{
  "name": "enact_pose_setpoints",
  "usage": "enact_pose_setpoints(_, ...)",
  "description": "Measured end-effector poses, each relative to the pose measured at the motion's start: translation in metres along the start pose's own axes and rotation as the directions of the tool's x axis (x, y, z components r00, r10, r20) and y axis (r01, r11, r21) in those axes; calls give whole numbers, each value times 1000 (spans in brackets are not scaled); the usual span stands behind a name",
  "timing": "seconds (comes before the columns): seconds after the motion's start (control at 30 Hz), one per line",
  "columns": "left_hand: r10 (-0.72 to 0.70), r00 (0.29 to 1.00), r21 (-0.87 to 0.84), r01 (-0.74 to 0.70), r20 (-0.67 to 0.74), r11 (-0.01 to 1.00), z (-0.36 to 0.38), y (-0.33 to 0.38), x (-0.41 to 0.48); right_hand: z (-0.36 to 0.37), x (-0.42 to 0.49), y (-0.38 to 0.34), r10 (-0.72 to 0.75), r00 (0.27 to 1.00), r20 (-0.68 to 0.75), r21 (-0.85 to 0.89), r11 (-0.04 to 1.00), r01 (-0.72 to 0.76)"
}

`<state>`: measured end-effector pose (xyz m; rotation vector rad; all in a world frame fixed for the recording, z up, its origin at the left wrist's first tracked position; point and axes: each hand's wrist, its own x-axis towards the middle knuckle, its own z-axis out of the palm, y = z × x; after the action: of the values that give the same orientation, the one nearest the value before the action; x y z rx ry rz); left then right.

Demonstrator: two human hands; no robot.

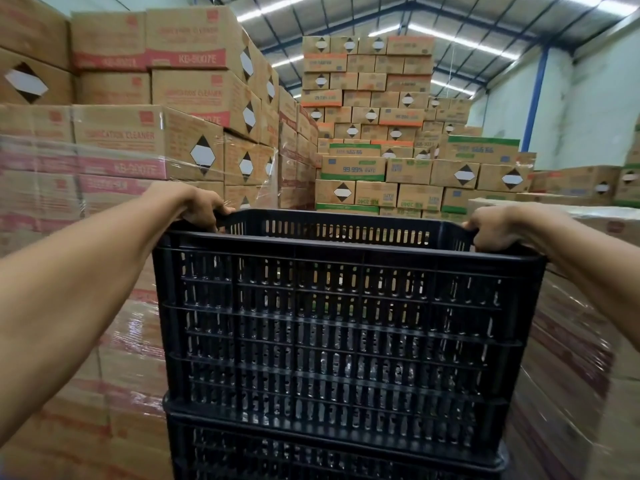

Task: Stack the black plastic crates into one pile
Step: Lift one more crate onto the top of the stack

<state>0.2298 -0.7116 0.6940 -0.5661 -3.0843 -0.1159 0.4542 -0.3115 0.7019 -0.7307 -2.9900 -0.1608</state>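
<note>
A black slotted plastic crate (346,323) fills the middle of the head view, upright, with its open top toward me. It sits on top of another black crate (329,452), whose rim shows along the bottom edge. My left hand (199,207) grips the top crate's far left rim corner. My right hand (493,230) is closed on the right rim. Both arms stretch forward on either side of it. The upper crate's inside looks empty as far as I can see.
Shrink-wrapped pallets of brown cardboard boxes (121,157) rise close on the left. A lower wrapped pallet (571,323) stands on the right. Tall stacks of cartons (374,126) stand straight ahead beyond the crates, under a metal warehouse roof.
</note>
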Motion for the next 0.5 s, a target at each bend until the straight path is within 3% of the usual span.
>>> enact_pose_setpoints(0.17,-31,1000,6,31,-1,1000,-2,1,-10,-1,-1,-1,24,1000,10,57,998,-25)
enact_pose_setpoints(0.37,-60,996,-18,61,65,998,8,7,-17,11,6,1,55,994,-92,125,991,-43)
enact_pose_setpoints(0.5,-86,995,58,83,48,995,8,8,-20,17,11,4,61,993,-101,156,987,-45)
